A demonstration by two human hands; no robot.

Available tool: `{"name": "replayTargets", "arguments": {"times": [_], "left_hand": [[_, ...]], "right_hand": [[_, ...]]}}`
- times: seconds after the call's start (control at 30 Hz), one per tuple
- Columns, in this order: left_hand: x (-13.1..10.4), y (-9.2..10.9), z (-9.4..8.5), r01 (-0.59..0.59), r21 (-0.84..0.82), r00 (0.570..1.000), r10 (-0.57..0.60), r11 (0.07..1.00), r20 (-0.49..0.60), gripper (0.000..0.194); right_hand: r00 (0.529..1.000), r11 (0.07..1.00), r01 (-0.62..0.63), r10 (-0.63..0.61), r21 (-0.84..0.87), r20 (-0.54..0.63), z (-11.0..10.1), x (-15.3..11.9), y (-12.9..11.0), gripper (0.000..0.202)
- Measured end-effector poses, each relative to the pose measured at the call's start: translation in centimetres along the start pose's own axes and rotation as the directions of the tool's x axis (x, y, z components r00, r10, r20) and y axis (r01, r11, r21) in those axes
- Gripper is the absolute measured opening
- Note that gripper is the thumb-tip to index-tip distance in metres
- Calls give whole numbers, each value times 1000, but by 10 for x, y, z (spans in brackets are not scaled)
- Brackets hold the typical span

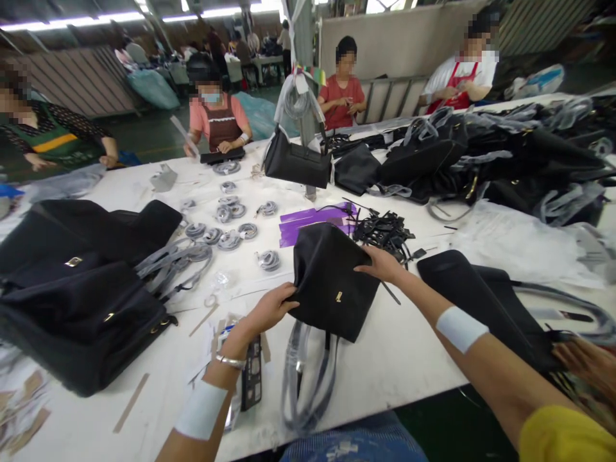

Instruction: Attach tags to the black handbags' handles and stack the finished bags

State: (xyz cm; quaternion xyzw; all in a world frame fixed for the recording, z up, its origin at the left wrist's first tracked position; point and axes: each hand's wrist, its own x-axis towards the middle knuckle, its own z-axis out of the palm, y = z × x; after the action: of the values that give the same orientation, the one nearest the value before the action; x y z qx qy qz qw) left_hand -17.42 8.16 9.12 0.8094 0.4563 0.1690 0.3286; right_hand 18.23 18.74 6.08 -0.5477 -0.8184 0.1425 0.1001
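Observation:
A black handbag (332,276) with a small gold logo hangs between my two hands, just above the white table. My left hand (274,307) pinches its left edge, thumb in front. On the opposite side, my right hand (380,264) grips the upper right edge, fingers closed on the material. The bag's plastic-wrapped straps (308,391) dangle below toward the table's front edge. Close to my left wrist lies a black printed strip (251,375) among scraps. Behind the bag are purple sheets (303,224) and a pile of black tags (385,231).
Black bags (81,289) are stacked at the left. Coiled wrapped straps (228,239) lie mid-table. A handbag (298,163) hangs from a post. More bags (433,151) heap at the back right. A flat black bag (481,301) and another person's hand (587,362) are at the right; several co-workers sit opposite.

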Motion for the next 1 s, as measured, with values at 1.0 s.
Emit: {"name": "replayTargets", "arguments": {"times": [1.0], "left_hand": [[0,47,212,-94,222,993,75,971,94,50]], "right_hand": [[669,518,-631,740,578,68,45,9,115,29]]}}
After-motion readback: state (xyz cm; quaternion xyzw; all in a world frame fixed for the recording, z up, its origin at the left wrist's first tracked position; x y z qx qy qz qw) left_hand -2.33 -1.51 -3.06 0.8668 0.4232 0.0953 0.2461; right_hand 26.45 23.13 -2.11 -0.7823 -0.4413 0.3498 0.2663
